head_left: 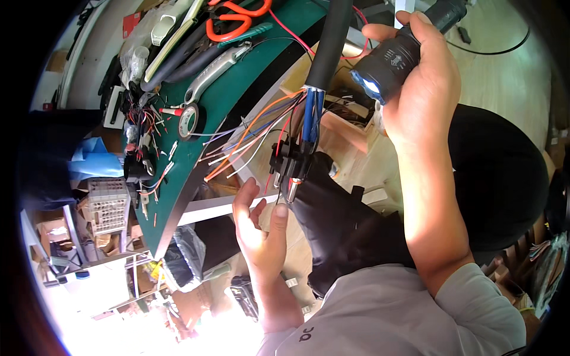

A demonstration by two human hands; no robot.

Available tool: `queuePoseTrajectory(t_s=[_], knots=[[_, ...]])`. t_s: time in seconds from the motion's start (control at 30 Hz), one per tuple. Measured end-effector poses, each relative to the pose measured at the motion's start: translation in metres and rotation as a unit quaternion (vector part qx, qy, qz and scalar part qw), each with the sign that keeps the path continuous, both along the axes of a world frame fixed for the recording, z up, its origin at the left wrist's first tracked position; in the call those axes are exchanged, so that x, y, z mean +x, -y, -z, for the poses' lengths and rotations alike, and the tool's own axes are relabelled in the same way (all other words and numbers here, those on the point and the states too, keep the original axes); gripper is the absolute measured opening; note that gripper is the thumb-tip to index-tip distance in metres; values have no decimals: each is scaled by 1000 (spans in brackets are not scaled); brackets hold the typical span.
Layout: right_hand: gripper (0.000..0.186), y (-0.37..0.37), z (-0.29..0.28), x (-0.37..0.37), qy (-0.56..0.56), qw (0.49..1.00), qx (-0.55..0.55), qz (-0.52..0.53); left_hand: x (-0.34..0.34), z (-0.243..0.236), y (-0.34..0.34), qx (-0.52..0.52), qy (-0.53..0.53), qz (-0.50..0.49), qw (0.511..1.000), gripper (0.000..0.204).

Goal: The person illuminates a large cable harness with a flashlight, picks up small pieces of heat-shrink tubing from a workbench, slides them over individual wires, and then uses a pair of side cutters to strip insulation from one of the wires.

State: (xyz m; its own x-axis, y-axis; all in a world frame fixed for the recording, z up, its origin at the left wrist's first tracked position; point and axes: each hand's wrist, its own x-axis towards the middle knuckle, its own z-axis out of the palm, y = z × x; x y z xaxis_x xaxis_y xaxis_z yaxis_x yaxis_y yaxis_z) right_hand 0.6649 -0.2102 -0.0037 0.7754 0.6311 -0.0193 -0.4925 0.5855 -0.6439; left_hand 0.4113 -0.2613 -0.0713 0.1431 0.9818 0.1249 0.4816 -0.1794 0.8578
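Observation:
My right hand point(428, 89) grips a black flashlight point(398, 59), lit and angled down-left toward a thick black sleeved cable point(326, 38). From the sleeve emerge blue tubes point(312, 115) and loose orange, white, red and blue wires point(243, 136) fanning leftward. Below them is a black clamp-like fitting point(286, 160) with metal tips point(294, 188) pointing down. My left hand point(258, 231) is just under the fitting, fingers apart and slightly curled; a thin dark wire reaches near its thumb, and whether they touch I cannot tell.
A green-topped bench point(228, 92) at the left carries orange-handled tools point(228, 26), a utility knife point(217, 71), a tape roll point(189, 121) and wire scraps. A perforated rack point(107, 204) and bagged bin point(184, 261) stand lower left. My legs in dark trousers are below.

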Motion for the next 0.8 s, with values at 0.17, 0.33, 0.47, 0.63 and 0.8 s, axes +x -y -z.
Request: queuePoseTrajectory(t_s=[0.17,0.33,0.47,0.63,0.8], knots=[[27,0,17,23,-71,995,73,2,17,-5,-15,-13,-50,47,998,93],[25,-21,41,47,-83,995,55,-10,28,-8,-32,-54,-98,81,990,105],[27,-36,56,60,-95,986,70,-115,53,-22,-40,-192,-54,24,980,95],[28,-51,93,54,-123,982,52,-136,67,-12,-43,-199,55,-37,978,96],[25,-65,138,37,-167,970,75,-157,65,-2,-39,-200,34,-60,977,100]])
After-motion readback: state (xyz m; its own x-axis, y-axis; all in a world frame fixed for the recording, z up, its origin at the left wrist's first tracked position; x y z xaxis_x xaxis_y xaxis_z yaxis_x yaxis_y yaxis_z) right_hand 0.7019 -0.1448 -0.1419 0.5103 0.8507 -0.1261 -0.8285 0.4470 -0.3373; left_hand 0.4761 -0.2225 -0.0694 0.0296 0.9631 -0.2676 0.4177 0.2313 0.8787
